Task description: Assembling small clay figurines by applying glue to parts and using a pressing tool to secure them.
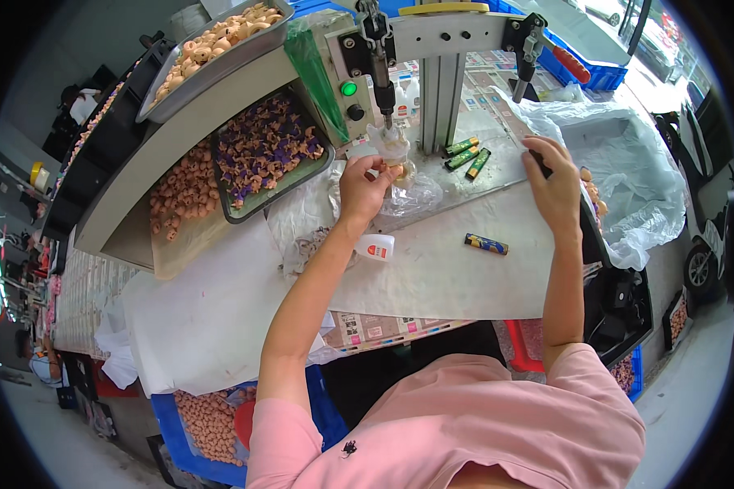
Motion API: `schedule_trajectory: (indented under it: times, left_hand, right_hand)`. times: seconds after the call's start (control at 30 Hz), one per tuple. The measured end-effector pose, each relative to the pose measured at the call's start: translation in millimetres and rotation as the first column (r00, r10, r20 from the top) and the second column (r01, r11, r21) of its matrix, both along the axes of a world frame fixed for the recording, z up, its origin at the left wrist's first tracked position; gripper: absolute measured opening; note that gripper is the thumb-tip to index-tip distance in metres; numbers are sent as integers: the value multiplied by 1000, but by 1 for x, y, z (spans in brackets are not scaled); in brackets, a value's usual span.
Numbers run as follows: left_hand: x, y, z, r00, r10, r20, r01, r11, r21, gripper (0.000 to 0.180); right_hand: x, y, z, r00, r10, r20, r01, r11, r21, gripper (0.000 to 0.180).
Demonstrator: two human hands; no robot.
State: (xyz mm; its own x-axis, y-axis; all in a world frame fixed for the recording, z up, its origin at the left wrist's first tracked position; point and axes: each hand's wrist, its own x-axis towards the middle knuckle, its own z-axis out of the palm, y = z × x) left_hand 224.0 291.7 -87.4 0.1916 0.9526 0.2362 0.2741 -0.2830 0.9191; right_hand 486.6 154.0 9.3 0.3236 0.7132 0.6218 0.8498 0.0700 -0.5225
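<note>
My left hand (pixel 365 191) is closed in a pinch under the head of a bench press (pixel 388 106), beside its plastic-wrapped lower end (pixel 390 145). A small peach-coloured piece shows at my fingertips; its kind is unclear. On the right, my right hand (pixel 553 179) is curled near a black tray's edge, with something dark between thumb and fingers. Below my left hand lies a small white bottle (pixel 375 247). Several green tubes (pixel 462 155) lie on the metal plate (pixel 497 169) between my hands, and a dark blue tube (pixel 487 244) lies nearer me.
At the left are a tray of purple-and-peach parts (pixel 273 151), a pile of peach parts (pixel 185 191) and a raised metal tray (pixel 281 10). A plastic-lined bin (pixel 628 155) stands at right. The press's other clamp has a red handle (pixel 571 65). A blue crate (pixel 171 432) sits low left.
</note>
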Motion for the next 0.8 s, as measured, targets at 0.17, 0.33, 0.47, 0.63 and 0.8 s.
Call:
schedule_trajectory:
  times: [0.17,0.33,0.47,0.63,0.8]
  left_hand:
    - [11,-1,-14,992,-65,105,41,974,222,23]
    - [12,-4,-13,999,45,1,-44,974,222,22]
    - [7,-4,5,989,22,-146,5,983,184,23]
    - [3,-2,12,987,-13,-160,41,984,176,25]
    - [7,-1,10,985,-43,-166,64,990,127,27]
  right_hand:
    - [-57,21,29,908,418,38,-420,906,57,19]
    - [-96,59,65,831,529,171,-555,775,301,19]
    - [-109,114,104,894,251,370,-444,600,665,17]
    - [-122,154,170,934,258,249,-320,912,256,52]
    - [-128,114,208,681,629,-376,-555,778,296,64]
